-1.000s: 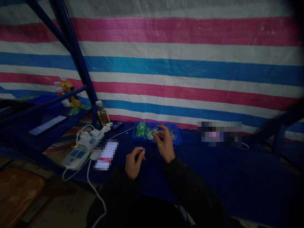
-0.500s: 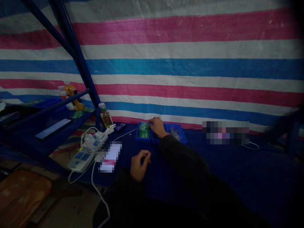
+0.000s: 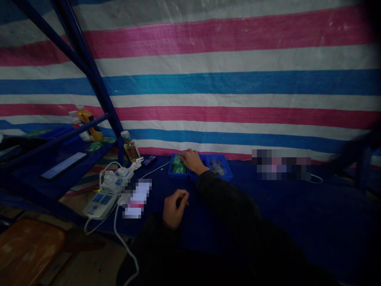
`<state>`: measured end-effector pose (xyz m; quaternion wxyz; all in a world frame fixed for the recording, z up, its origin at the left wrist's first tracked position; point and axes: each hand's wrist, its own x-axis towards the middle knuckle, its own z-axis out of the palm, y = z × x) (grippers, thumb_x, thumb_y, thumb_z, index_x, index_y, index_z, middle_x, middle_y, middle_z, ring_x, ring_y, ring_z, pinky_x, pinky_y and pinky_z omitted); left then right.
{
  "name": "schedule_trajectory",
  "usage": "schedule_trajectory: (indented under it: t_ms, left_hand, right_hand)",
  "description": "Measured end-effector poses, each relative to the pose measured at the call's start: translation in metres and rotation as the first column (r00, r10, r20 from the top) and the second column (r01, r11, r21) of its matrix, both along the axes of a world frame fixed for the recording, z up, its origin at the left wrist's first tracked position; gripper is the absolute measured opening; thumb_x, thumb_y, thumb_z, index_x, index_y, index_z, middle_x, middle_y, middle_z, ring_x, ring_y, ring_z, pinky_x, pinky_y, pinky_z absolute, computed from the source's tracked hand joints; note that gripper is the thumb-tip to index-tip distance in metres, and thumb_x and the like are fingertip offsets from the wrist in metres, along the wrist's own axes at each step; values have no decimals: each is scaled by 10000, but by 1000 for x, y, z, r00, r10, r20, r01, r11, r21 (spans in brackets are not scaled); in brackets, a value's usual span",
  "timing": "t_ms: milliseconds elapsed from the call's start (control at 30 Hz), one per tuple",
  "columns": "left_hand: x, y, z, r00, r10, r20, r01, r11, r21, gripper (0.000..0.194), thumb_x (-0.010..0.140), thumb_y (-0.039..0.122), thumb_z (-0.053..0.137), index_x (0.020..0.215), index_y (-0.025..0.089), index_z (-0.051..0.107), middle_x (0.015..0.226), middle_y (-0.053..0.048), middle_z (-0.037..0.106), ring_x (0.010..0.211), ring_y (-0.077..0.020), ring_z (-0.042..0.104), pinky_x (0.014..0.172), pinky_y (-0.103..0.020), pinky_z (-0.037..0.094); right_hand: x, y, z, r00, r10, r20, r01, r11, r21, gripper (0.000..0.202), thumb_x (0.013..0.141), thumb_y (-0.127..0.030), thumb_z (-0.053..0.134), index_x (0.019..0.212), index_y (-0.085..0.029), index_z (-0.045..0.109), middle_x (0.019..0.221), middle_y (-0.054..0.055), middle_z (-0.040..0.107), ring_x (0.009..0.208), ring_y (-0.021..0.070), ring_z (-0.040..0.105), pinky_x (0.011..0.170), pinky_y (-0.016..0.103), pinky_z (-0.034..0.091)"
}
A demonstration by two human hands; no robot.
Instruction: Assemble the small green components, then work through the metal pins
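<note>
The head view looks down over a bench [image 3: 297, 222] draped in dark blue cloth, with a tarpaulin [image 3: 226, 79] of pink, white and blue stripes hanging behind it.

The right hand [image 3: 192, 161] is stretched to the far side of the bench and lies palm down over a blue tray [image 3: 200, 168], its fingers spread loosely over the left part of the tray. There they touch a heap of small green pieces [image 3: 177, 165]; whether the fingers pinch any of them cannot be told. The right part of the tray holds some clear, crumpled bits [image 3: 218, 167].

The left hand [image 3: 174, 208] rests nearer, on the cloth, well apart from the tray. Its fingers are curled in towards the thumb, and whether anything sits between them is too dark to tell. Both sleeves are dark.

To the left of the tray lie a small dark packet [image 3: 149, 160] and a little bottle of yellowish liquid [image 3: 130, 146], standing upright by a blue shelf post [image 3: 89, 71]. Nearer and further left, white power strips [image 3: 104, 194] with plugs and cables sit at the bench edge. On the shelf at far left lies a phone [image 3: 63, 165], with a yellow object [image 3: 89, 123] behind it. A wooden stool [image 3: 26, 250] stands low at the near left.
</note>
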<state>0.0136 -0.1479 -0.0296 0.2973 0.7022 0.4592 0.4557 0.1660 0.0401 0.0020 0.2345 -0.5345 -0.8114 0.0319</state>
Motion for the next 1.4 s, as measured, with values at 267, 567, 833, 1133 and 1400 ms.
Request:
schedule_trajectory:
  t_ms: [267, 567, 833, 1133, 1400]
  left_hand:
    - [1, -1, -1, 1000, 5, 5, -5, 1000, 11, 146, 968, 284, 573, 960, 193, 686, 713, 5, 689, 705, -159, 676, 738, -251, 489]
    - [3, 15, 4, 993, 119, 4, -119, 988, 100, 148, 972, 273, 573, 991, 199, 700, 933, -48, 734, 872, -198, 691, 804, -293, 514]
    - [13, 48, 22, 987, 134, -90, -108, 963, 245, 248, 991, 279, 549, 1196, 240, 684, 1214, -91, 647, 1149, -249, 602, 968, -377, 500]
    - [23, 63, 22, 984, 77, -162, -34, 968, 250, 406, 1009, 304, 527, 1413, 280, 548, 1345, -89, 608, 1270, -274, 532, 1125, -470, 382]
    - [22, 61, 20, 999, -39, -15, 41, 986, 158, 439, 965, 289, 609, 1397, 255, 537, 1304, -107, 656, 1167, -264, 639, 1012, -421, 496]
  right_hand:
    - [70, -31, 0, 999, 28, 38, -25, 997, -78, 109, 894, -283, 713, 924, -207, 785, 870, 63, 773, 804, 214, 680, 769, 286, 450]
    - [62, -98, -18, 994, 96, 41, -95, 995, -33, 120, 927, -188, 657, 871, -195, 763, 884, 87, 750, 891, 237, 650, 816, 322, 431]
    - [57, -156, -22, 990, 137, -31, -136, 991, 18, 172, 981, -186, 591, 856, -203, 708, 868, 48, 711, 891, 212, 616, 818, 336, 394]
    - [50, -193, -47, 994, 93, 65, -102, 981, 162, 172, 971, -135, 587, 849, -213, 680, 894, 47, 691, 879, 212, 584, 778, 363, 365]
    - [56, -196, -62, 995, 95, 40, -101, 975, 198, 185, 983, -151, 561, 878, -221, 696, 905, 61, 691, 894, 220, 587, 772, 361, 377]
